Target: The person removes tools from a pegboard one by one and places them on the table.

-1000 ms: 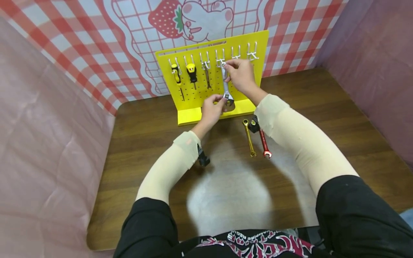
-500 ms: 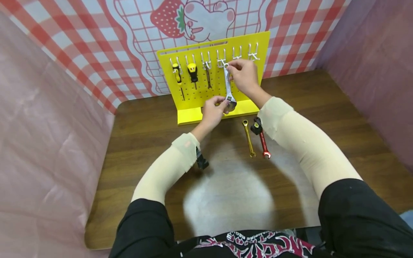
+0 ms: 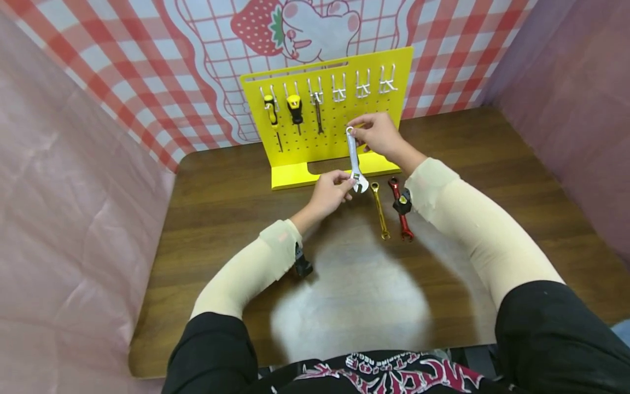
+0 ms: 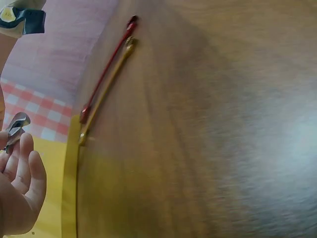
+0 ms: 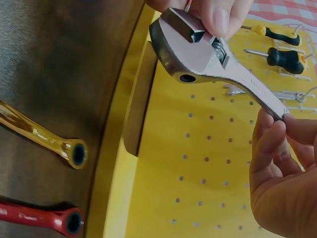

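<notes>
Wooden table, yellow pegboard at its far edge. Adjustable wrench held off the board, above the table: right hand pinches the handle end, left hand pinches the jaw end.

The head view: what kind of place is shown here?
Probably a staged tabletop work booth: a yellow pegboard tool rack stands on a wooden table, and checked strawberry-print cloth hangs behind it.

A dark wooden bench stands among pink walls. Behind hangs a red-checked cloth with a strawberry picture.
</notes>
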`<action>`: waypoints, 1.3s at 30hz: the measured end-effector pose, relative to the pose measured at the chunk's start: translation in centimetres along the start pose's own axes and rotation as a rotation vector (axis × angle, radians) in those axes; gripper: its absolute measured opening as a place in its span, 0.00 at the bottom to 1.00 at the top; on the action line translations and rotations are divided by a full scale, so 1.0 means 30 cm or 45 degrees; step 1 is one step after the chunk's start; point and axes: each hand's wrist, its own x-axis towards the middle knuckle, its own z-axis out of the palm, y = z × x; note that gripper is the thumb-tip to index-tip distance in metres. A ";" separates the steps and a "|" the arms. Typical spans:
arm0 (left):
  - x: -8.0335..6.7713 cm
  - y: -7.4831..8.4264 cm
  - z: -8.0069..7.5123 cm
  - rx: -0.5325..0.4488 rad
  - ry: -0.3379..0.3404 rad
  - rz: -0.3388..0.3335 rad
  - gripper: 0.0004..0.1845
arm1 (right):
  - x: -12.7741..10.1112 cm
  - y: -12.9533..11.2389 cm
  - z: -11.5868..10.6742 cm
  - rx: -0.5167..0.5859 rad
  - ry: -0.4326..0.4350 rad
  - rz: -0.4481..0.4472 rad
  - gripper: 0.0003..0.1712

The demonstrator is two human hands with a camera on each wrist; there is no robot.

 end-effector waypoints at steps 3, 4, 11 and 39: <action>-0.012 -0.017 0.007 -0.005 -0.041 -0.018 0.11 | -0.004 0.024 0.006 -0.007 -0.024 0.027 0.17; -0.016 -0.022 0.009 -0.005 -0.050 -0.020 0.11 | -0.005 0.030 0.008 -0.011 -0.027 0.033 0.17; -0.032 -0.045 0.008 0.017 -0.043 -0.019 0.11 | -0.005 0.050 0.023 -0.026 -0.032 0.063 0.16; -0.068 -0.062 0.035 0.058 -0.090 -0.027 0.11 | -0.025 0.118 0.032 -0.035 -0.070 0.165 0.15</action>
